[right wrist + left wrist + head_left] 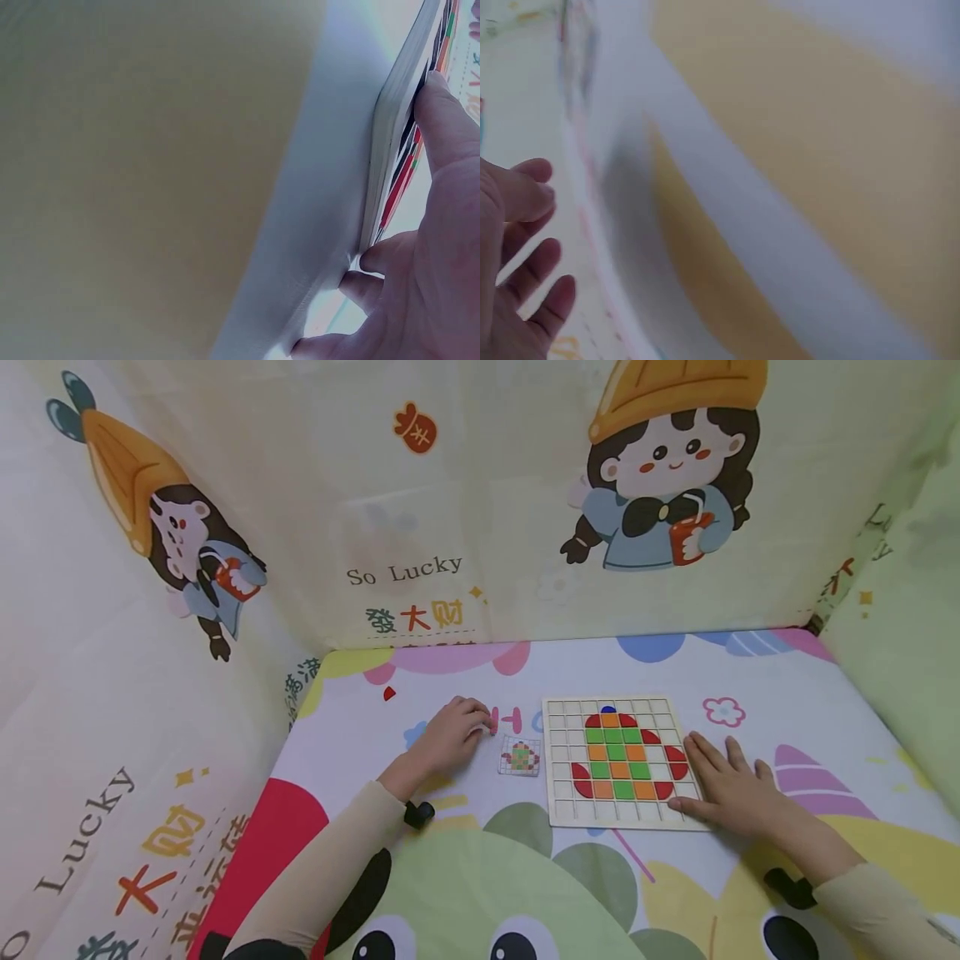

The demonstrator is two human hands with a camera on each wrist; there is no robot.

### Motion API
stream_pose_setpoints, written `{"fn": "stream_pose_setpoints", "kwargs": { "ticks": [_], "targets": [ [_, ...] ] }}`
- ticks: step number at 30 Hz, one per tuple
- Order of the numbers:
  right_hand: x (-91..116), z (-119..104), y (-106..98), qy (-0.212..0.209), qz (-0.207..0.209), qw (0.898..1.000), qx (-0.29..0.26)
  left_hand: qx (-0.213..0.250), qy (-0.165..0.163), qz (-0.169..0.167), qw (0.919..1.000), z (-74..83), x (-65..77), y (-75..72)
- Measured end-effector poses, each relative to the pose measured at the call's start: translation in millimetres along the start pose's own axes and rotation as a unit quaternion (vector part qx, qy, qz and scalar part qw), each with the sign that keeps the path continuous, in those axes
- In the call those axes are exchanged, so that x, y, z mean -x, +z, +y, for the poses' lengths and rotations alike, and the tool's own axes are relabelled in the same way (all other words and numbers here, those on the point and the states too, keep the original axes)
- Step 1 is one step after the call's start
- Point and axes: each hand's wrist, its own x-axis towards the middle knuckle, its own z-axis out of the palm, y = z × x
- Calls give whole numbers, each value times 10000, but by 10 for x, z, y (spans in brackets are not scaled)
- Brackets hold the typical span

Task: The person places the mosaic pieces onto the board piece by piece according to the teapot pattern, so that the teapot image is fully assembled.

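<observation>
A square wooden grid board (pixel 562 777) lies on the tablecloth, with red, green, orange and blue pieces forming a teapot-like picture (pixel 615 752). My right hand (pixel 738 789) is spread flat at the board's right side, its thumb over the near right corner; the right wrist view shows that thumb against the board (pixel 386 142). Left of the board lies a small pattern card (pixel 519 756) with a similar picture. My left hand (pixel 453 731) is just beyond the card's left side, fingers loosely bent; in the left wrist view no piece shows among its fingers (pixel 544 300).
A small red piece (pixel 388 693) lies toward the table's far left. The printed tablecloth (pixel 480 893) covers the table. Cloth walls with cartoon figures (pixel 660 485) enclose its back and sides.
</observation>
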Motion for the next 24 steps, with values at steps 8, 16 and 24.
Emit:
{"fn": "stream_pose_setpoints", "kwargs": {
  "ticks": [8,16,24],
  "targets": [
    [-9,-6,-9,0,-7,10000,35,-385,-590,-359,9969,-735,55,-237],
    [-17,-4,-27,20,-58,10000,-21,-1149,-975,-1316,9798,-1179,78,-571],
    [-9,-17,-23,0,-39,10000,9,-1381,-1307,-1970,9618,-1242,66,-636]
  ]
}}
